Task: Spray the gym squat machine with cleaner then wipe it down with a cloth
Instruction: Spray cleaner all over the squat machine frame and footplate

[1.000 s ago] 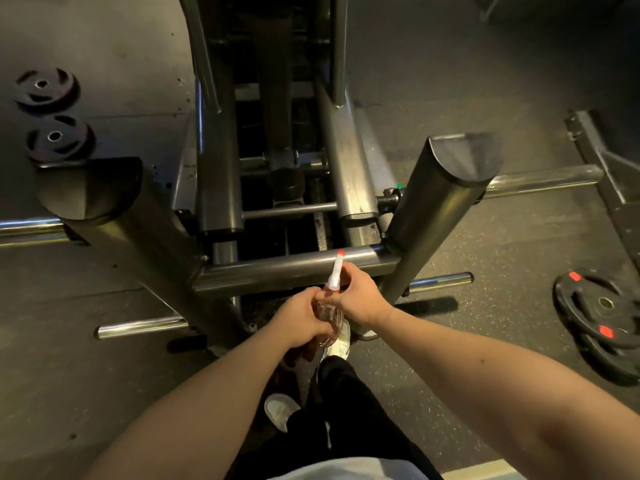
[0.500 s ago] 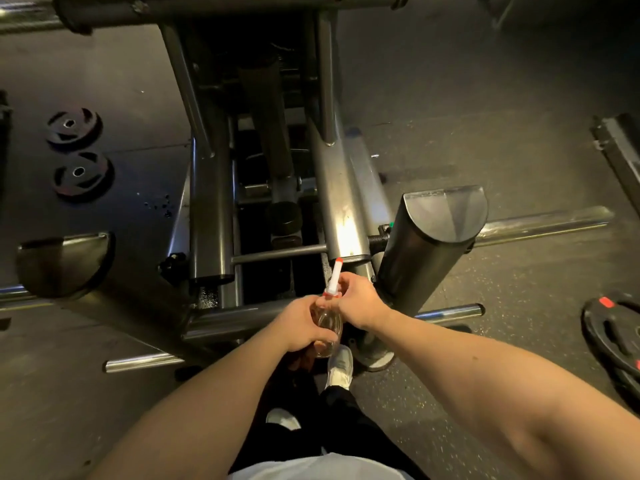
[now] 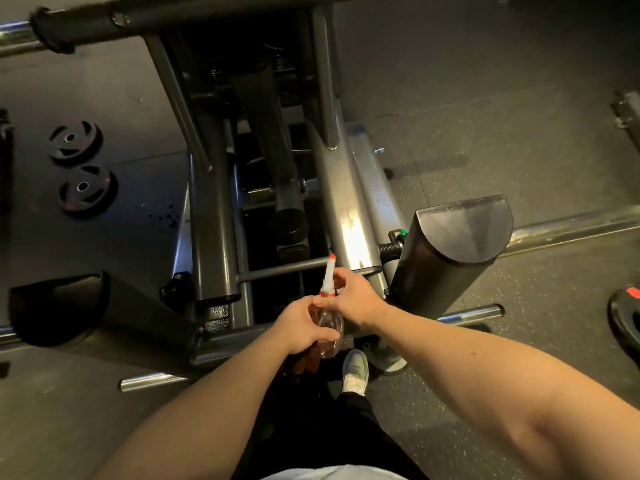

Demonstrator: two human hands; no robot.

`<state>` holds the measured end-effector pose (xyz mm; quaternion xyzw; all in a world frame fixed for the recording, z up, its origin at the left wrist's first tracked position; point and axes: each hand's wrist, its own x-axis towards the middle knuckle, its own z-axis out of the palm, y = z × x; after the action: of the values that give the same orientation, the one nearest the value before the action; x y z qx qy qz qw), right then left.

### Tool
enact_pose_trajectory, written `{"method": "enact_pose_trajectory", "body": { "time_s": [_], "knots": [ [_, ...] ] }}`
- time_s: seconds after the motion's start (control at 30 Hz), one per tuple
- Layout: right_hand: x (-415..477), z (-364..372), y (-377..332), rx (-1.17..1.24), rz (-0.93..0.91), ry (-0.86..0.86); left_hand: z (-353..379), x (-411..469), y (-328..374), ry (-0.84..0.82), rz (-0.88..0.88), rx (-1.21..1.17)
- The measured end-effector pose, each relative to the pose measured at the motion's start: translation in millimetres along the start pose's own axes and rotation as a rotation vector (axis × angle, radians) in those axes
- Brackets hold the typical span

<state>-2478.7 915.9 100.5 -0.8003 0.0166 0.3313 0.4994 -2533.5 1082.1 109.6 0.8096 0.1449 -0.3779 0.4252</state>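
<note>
The task looks to me to be at its very beginning, in the spraying step and perhaps only in the preparation of it. The spray bottle (image 3: 329, 325), clear with a white nozzle and an orange tip, is held in front of the person's body, low over the near end of the squat machine (image 3: 349, 216), and the nozzle points up and away toward the frame. The left hand (image 3: 302, 323) has its grip closed around the body of the bottle, and the right hand (image 3: 354, 295) has its grip at the neck, where the fingers pinch just under the nozzle. I judge that this hand is adjusting or steadying the head, not pressing out spray, but this is not sure. No mist is visible, so most of the spraying and all of the wiping seem to remain. On the slanted steel beam there is a bright patch, and I cannot tell if it is wet cleaner or only reflected light. The dusty top of the right shoulder pad (image 3: 462, 233) looks not yet wiped. Some things are hard to read. A brownish thing (image 3: 304, 364) hangs under the left hand and it may be the cloth, but it is too dark to say. The inner part of the machine is in deep shadow. The left shoulder pad (image 3: 59, 306) is almost black, and the top bar is cut off by the picture's edge.
</note>
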Motion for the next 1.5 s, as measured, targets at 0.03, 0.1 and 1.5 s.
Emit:
{"method": "enact_pose_trajectory", "body": {
  "time_s": [0.03, 0.1, 1.5],
  "knots": [
    [3, 0, -3, -0.005, 0.004, 0.010, -4, 3, 0, 0.002, -0.002, 0.003],
    [8, 0, -8, -0.008, 0.015, 0.037, -10, 8, 2, -0.002, 0.009, 0.008],
    [46, 23, -20, -0.112, 0.017, 0.135, -42, 42, -19, -0.032, 0.117, -0.009]
  ]
}}
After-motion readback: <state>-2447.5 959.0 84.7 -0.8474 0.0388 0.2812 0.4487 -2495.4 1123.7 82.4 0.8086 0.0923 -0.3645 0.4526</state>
